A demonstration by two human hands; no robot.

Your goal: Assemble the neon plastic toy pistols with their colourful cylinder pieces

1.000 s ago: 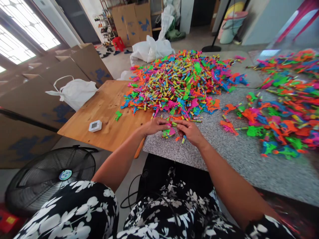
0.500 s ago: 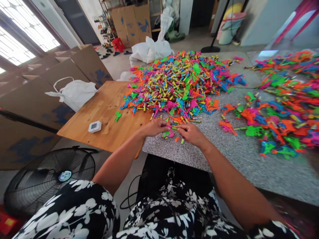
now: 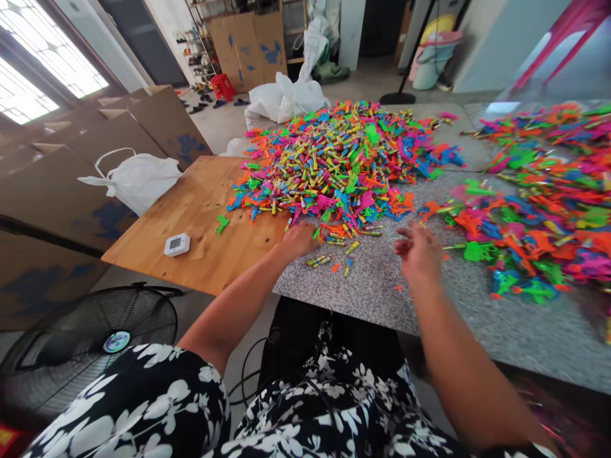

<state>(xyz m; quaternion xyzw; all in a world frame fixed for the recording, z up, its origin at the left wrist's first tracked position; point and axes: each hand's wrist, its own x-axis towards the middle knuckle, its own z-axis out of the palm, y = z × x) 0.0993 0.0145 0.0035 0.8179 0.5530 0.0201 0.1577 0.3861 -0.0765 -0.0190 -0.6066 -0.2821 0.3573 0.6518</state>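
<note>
A big heap of small plastic toy guns and short printed tubes (image 3: 319,159) in pink, green, orange and blue lies in front of me. My left hand (image 3: 300,240) rests at the heap's near edge, beside a green toy piece (image 3: 316,233); its fingertips are hidden among the pieces. To the right, my right hand (image 3: 421,251) hovers over the grey stone tabletop (image 3: 377,292), blurred, its fingers loosely apart and nothing visible in them. Several loose tubes (image 3: 352,247) and small orange bits (image 3: 335,268) lie between my hands.
A second heap of toy guns (image 3: 529,235) spreads across the right side. On the wooden board (image 3: 210,254) at left are a white timer (image 3: 177,244) and one green toy gun (image 3: 221,224). Cardboard boxes (image 3: 157,127), a white bag (image 3: 140,181) and a black fan (image 3: 95,343) stand further left.
My hands were together over a small pink and green toy and a tube. They have separated: the right hand moved right toward the second heap, and the left shifted slightly toward the main heap.
</note>
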